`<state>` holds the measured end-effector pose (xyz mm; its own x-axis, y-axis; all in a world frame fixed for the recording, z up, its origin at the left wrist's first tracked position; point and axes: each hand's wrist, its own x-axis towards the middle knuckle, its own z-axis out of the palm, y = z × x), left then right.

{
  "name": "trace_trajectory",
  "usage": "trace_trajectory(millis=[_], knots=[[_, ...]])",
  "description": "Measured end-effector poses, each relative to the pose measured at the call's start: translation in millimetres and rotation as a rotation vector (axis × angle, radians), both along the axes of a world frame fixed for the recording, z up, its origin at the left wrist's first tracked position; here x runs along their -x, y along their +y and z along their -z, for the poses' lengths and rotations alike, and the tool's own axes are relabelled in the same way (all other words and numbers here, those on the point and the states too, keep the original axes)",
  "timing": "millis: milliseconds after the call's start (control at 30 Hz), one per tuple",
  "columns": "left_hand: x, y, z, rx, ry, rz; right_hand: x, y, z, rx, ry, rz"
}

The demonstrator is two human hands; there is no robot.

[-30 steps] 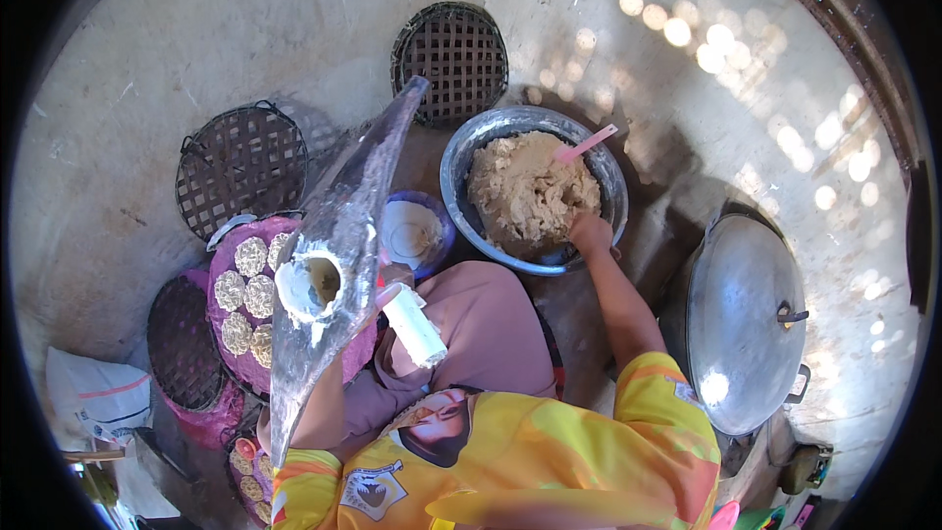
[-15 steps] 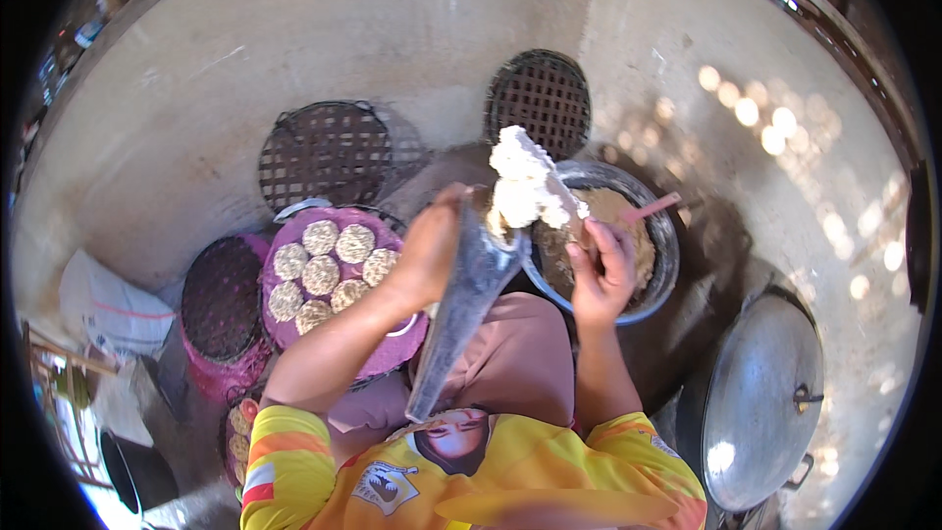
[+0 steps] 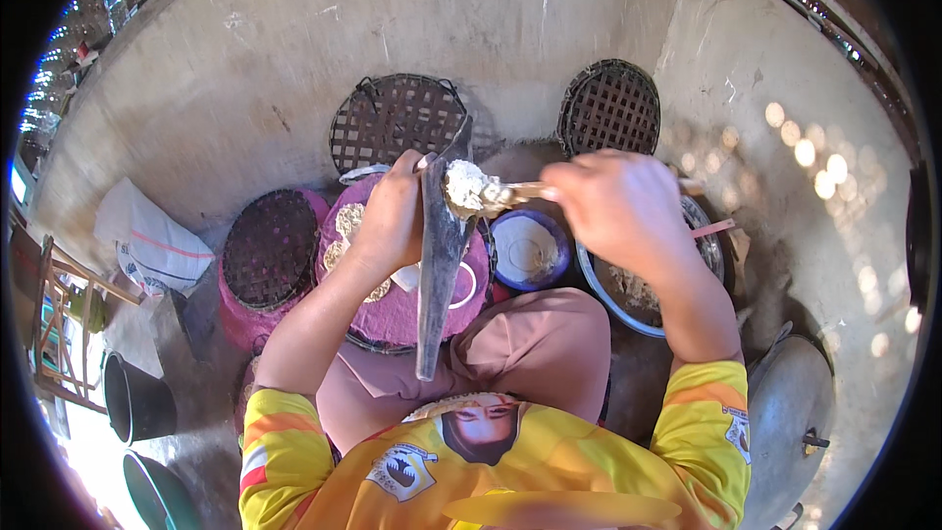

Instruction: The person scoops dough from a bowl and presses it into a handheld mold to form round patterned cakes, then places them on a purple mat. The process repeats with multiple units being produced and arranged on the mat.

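While two hands work, three woven trays lie around.
Left hand (image 3: 392, 211) grips plastic bag (image 3: 439, 265); right hand (image 3: 618, 206) holds a dough-laden spoon (image 3: 491, 193).

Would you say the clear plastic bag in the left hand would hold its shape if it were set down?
Probably not. The plastic bag hangs limp below the left hand, so it looks floppy. Its film seems thin and light. The pale dough on the spoon looks soft and could weigh down the bag.

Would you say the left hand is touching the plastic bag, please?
Touching. The head view shows the left hand closed around the top of the plastic bag, holding it open while the bag hangs below.
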<state>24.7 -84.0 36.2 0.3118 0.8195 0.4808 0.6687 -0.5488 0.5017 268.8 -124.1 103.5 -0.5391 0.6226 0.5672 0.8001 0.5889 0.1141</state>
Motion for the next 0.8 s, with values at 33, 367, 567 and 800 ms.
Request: trace_trajectory(millis=[33, 367, 567, 800], knots=[[0, -3, 0, 0.007, 0.027, -0.018, 13, -2, -1, -0.01, -0.05, -0.03], [66, 5, 52, 0.326, -0.607, -0.109, 37, -35, -8, 0.012, -0.229, -0.041], [69, -17, 52, 0.131, -0.222, -0.149, 55, -29, 2, 0.01, -0.305, -0.053], [70, -18, 71, 0.209, -0.51, -0.203, 90, -29, 17, -0.002, -0.512, -0.143]])
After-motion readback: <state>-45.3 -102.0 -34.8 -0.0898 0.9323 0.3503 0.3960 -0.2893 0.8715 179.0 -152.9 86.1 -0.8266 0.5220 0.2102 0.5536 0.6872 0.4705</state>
